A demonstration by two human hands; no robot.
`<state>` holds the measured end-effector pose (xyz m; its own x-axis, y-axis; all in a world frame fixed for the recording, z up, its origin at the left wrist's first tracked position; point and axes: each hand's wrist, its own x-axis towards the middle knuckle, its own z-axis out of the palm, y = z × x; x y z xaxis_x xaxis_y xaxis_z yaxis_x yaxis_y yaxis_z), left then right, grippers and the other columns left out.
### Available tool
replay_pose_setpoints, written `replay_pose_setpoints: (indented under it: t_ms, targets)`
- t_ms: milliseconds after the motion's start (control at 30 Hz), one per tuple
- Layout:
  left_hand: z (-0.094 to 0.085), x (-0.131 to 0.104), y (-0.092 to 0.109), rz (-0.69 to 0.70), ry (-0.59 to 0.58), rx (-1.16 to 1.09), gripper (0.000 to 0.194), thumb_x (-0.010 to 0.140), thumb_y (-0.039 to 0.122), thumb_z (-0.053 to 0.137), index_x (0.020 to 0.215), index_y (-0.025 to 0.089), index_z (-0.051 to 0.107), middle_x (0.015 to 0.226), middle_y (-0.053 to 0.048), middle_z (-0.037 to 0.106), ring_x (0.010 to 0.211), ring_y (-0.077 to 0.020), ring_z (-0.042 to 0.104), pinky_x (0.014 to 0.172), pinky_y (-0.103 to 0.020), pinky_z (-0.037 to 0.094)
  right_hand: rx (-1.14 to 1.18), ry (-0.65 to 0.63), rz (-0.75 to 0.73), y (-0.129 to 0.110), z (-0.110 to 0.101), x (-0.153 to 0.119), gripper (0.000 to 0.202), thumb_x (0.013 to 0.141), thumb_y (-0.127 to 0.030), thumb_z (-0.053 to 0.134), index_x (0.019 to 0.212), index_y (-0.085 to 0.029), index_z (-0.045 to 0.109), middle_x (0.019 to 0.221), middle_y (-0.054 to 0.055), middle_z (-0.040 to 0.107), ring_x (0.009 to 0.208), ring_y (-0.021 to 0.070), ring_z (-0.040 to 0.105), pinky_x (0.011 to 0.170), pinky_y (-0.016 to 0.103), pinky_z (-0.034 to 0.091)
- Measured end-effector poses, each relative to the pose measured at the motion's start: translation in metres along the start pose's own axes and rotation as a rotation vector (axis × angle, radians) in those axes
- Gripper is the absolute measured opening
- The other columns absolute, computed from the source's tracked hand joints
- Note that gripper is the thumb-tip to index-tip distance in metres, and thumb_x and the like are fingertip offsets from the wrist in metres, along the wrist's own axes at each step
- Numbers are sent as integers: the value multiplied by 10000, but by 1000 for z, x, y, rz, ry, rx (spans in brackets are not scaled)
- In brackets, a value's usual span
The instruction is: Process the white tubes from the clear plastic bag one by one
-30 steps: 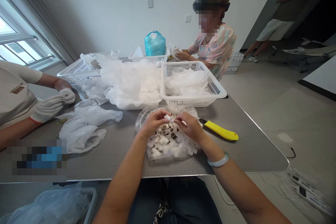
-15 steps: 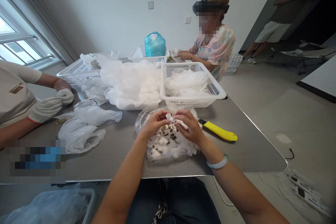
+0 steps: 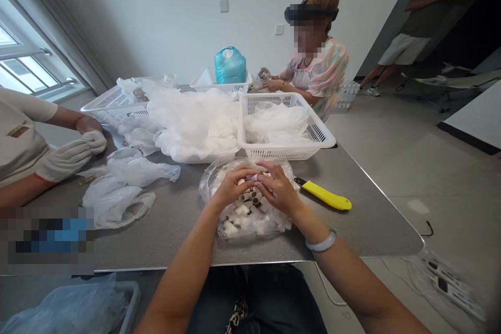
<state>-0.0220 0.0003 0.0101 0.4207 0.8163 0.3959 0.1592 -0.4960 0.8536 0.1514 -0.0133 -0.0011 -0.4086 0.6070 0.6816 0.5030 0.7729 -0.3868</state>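
Above an open clear plastic bag (image 3: 208, 183), both of my hands meet around one short white tube (image 3: 252, 178). My left hand (image 3: 232, 185) pinches its left end between thumb and fingers. The fingers of my right hand (image 3: 279, 188) close on the other end and cover part of it. Beneath them, the bag holds a heap of similar short white tubes (image 3: 241, 210), some showing dark, hollow ends. To the right of the bag lies a yellow-handled knife (image 3: 327, 196), its dark blade end beside my right hand.
White plastic baskets (image 3: 287, 152) with thin plastic bags stand behind my hands. Loose white bags (image 3: 117, 193) lie at left, near a co-worker's gloved hands (image 3: 70, 159). Another person sits at the far side, by a blue bag (image 3: 230, 65). The table's right edge slants beyond the knife.
The small tube has turned from upright to lying sideways between my fingers. My right hand has drawn in over it. The view has shifted slightly.
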Motion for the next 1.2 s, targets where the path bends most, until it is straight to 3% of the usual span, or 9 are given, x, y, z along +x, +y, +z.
replay_pose_setpoints:
  t_ms: [167, 300, 400, 533, 633, 700, 967, 1100, 1200]
  targets:
    - [8, -1, -5, 192, 107, 239, 175, 828, 234, 546, 958, 200, 659, 924, -74, 601, 869, -176, 580, 761, -307, 487, 128, 22, 120, 2, 14, -2, 235, 903, -285, 413, 929, -213, 635, 1255, 111, 503, 1179, 241, 438, 975, 483, 375]
    - [12, -1, -10, 258, 138, 332, 193, 833, 157, 491, 943, 198, 644, 919, -73, 598, 886, -174, 576, 780, -309, 483, 222, 45, 275, 1, 17, -3, 223, 885, -304, 459, 812, -225, 655, 1167, 80, 578, 1114, 221, 503, 956, 439, 396]
    - [12, 0, -10, 204, 211, 316, 134, 802, 152, 539, 892, 188, 631, 912, -61, 584, 879, -169, 570, 790, -305, 478, 270, 172, 368, -3, 12, -2, 151, 846, -315, 541, 761, -233, 636, 1003, 58, 626, 979, 196, 569, 887, 385, 443]
    - [13, 1, -8, 31, 254, 87, 117, 752, 243, 632, 828, 170, 582, 841, -31, 557, 784, -149, 567, 719, -281, 495, 208, 297, 340, -8, 6, 1, 117, 815, -326, 587, 747, -231, 576, 861, 44, 610, 881, 198, 573, 829, 380, 452]
    - [14, 1, -6, -12, 239, -50, 174, 734, 285, 656, 819, 165, 564, 813, -17, 545, 747, -136, 567, 708, -275, 498, 183, 266, 287, -10, 5, 2, 127, 830, -347, 558, 776, -232, 558, 868, 53, 606, 880, 206, 561, 817, 386, 449]
    - [14, 1, -4, 11, 238, -24, 163, 734, 282, 660, 809, 165, 575, 810, -23, 563, 770, -145, 570, 729, -283, 489, 190, 249, 282, -10, 5, 2, 147, 851, -358, 516, 790, -229, 554, 866, 57, 606, 873, 204, 559, 801, 375, 454]
    - [14, 0, 1, 158, 244, 182, 62, 747, 196, 639, 809, 191, 635, 937, -60, 597, 911, -178, 574, 836, -329, 458, 511, 120, 574, -4, 10, -2, 276, 875, -446, 435, 934, -215, 574, 770, 18, 615, 648, 152, 579, 610, 285, 489]
    - [10, 7, -2, 18, 249, 54, 227, 781, 223, 576, 1001, 179, 608, 949, -68, 628, 905, -178, 594, 797, -308, 483, 611, 202, 613, 1, 15, -2, 236, 834, -416, 509, 944, -213, 554, 808, 22, 599, 708, 153, 587, 648, 287, 508]
    - [6, 11, -3, -120, 229, -27, 227, 832, 307, 511, 967, 164, 624, 833, -50, 652, 795, -162, 616, 753, -294, 501, 601, 257, 597, 3, 17, -3, 193, 799, -366, 559, 920, -219, 520, 882, 31, 591, 799, 157, 592, 728, 301, 514]
